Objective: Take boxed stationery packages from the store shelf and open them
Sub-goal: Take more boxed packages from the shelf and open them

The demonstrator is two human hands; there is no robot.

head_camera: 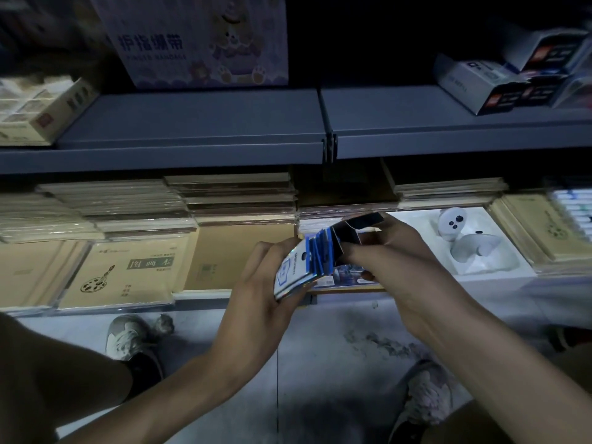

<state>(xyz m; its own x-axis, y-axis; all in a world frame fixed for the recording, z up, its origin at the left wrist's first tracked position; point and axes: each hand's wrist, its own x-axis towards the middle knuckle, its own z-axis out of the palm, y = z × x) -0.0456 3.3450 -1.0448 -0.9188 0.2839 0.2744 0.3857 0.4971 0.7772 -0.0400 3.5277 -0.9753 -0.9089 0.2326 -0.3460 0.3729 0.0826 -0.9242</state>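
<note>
Left hand [256,283] grips a fanned stack of blue-and-white carded packs [293,270], fingers curled under and thumb on top. We judge this keeps the cards from spilling. Just right of them and touching the stack is the dark box [358,230], open with its flap up and its mouth tilted toward the packs. The right hand [397,251] wraps it from behind, likely to steady it (fingertips partly hidden). The box is off the shelf, held in the air in front of the lower tier.

Around, we tag:
- sketchbooks [128,274] lower left
- a finger-bandage carton [201,43] on the grey upper shelf [192,123]
- white controllers [464,241] in a tray on the right

Nothing sits between the hands. The stacked goods lie close behind them.
</note>
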